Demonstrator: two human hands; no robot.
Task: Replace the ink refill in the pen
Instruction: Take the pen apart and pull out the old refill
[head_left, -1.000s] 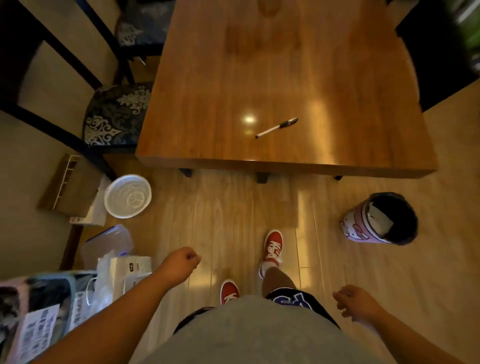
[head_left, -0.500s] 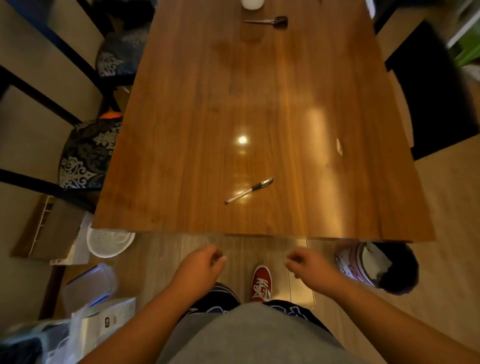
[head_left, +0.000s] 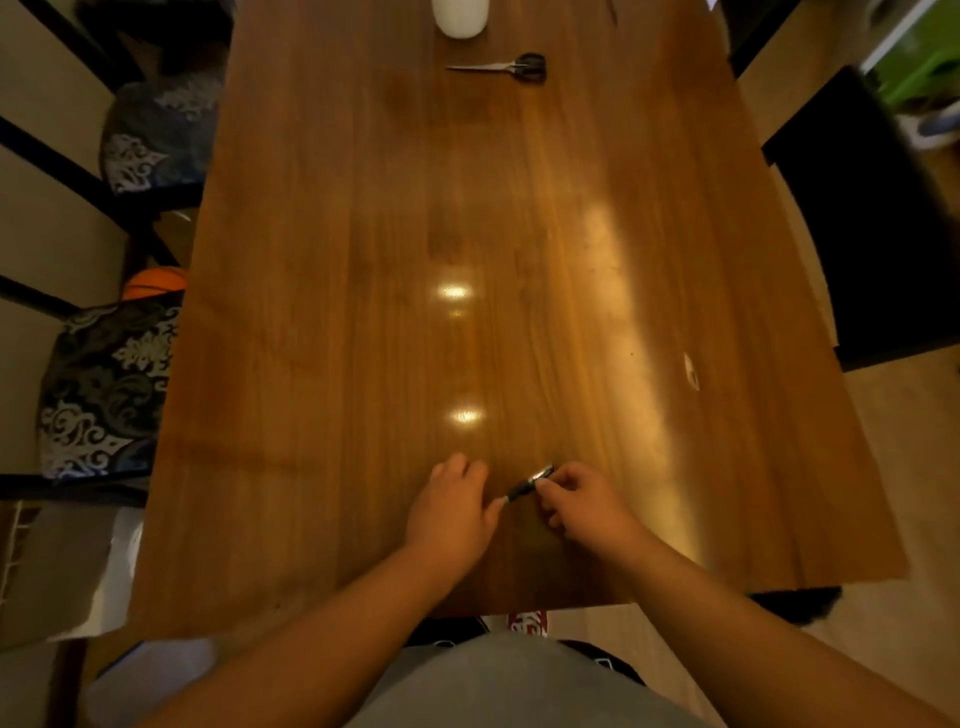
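A slim pen (head_left: 525, 485) with a black cap end and a pale barrel lies between my two hands, low over the near part of the wooden table (head_left: 363, 312). My right hand (head_left: 582, 499) pinches the black end with fingertips. My left hand (head_left: 452, 509) is closed around the pale barrel end, which its fingers mostly hide. No separate refill shows anywhere.
Scissors (head_left: 506, 66) lie at the far end of the table beside a white cylinder (head_left: 461, 15). A small pale scrap (head_left: 691, 370) sits near the right edge. Patterned chairs (head_left: 104, 384) stand along the left, a dark chair (head_left: 857, 218) on the right.
I have walked up to the table. Both hands came up from below the table edge and closed on the pen, which lay untouched on the wood before.
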